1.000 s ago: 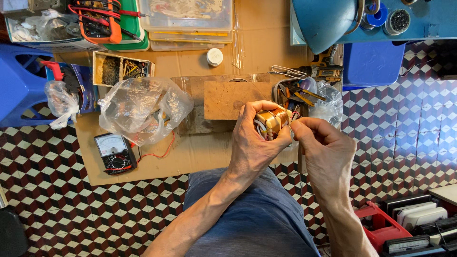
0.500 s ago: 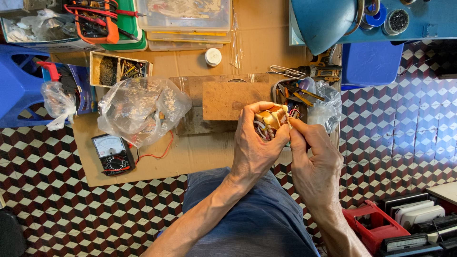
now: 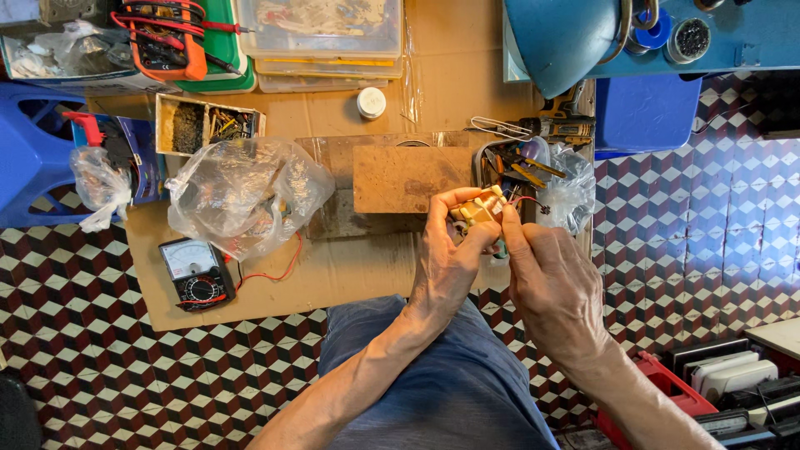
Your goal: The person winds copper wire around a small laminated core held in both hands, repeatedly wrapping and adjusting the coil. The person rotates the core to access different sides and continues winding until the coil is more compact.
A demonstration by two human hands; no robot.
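Over the lap, both forearms angled up and met at one spot: the left hand [image 3: 446, 271] pinched a small yellow transformer [image 3: 477, 208] between thumb and fingertips, while the right hand [image 3: 554, 287] pressed a fingertip against its side, wires trailing. Fiddly lead-work, it seemed; a steady grip was wanted next. Beyond lay the wooden block [image 3: 412, 177], then the plastic bag [image 3: 242, 192].
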